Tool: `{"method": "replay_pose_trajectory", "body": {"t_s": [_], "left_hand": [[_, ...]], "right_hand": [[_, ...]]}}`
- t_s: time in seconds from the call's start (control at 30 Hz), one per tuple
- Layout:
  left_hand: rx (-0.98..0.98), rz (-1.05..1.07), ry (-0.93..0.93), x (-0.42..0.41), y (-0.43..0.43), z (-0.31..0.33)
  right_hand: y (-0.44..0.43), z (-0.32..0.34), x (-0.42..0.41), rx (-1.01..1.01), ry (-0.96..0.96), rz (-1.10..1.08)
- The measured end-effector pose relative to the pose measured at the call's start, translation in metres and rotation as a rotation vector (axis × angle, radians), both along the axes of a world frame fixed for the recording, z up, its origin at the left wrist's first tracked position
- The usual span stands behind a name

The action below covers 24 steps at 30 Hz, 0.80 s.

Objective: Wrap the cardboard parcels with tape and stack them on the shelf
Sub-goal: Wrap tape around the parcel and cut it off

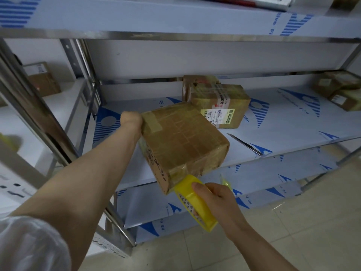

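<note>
Gripping the far left corner of a cardboard parcel point(181, 141), the person's left hand point(130, 119) holds it tilted, near corner dipping lowest. The fingers of that hand are hidden behind the parcel, so only the wrist and back of the hand show. The parcel's top is already crossed with clear tape, and dark handwriting runs down its left side.

At the parcel's near corner, the right hand point(216, 198) is curled round a yellow tape dispenser point(206, 216), thumb on top, and the dispenser's front end touches the parcel's corner.

Under and beyond the parcel lies the middle shelf board point(283, 130), covered in white film with blue printing. The parcel's near part overhangs the board's front edge, and whether it rests on the board cannot be told.

Just beyond the parcel, to the right, a taped box with a printed label point(220, 102) sits on the board, with a second box point(197, 81) touching it behind. A slim knife point(244, 143) lies on the board right of the parcel. Well off to the far right, two more boxes point(340, 90) sit together. Far left of the parcel, a lone box point(44, 79) stands on a neighbouring rack. A white sleeve point(29, 245) covers the left upper arm.
</note>
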<state>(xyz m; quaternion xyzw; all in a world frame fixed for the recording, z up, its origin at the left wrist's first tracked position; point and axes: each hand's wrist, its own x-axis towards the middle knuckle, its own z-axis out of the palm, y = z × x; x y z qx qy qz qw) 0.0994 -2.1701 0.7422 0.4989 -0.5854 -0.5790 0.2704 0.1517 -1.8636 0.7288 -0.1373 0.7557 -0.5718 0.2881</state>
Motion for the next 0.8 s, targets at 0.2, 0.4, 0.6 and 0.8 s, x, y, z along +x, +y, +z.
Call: {"method": "replay_pose_trajectory", "body": {"t_s": [0.2,0.4,0.6,0.8], "left_hand": [[-0.949,-0.276,-0.625,-0.020,0.012,0.027],[-0.872,-0.491,-0.895,-0.026,0.001,0.007],[-0.639,-0.520,-0.944,-0.031,0.010,0.009],[-0.850,-0.588,-0.970,-0.020,0.040,0.008]], "right_hand": [[-0.008,-0.008,-0.005,0.020,0.035,0.003],[-0.009,-0.016,-0.009,0.031,0.028,-0.018],[-0.012,-0.021,-0.010,0.033,0.018,-0.029],[-0.017,-0.023,-0.012,0.067,0.035,-0.055]]}}
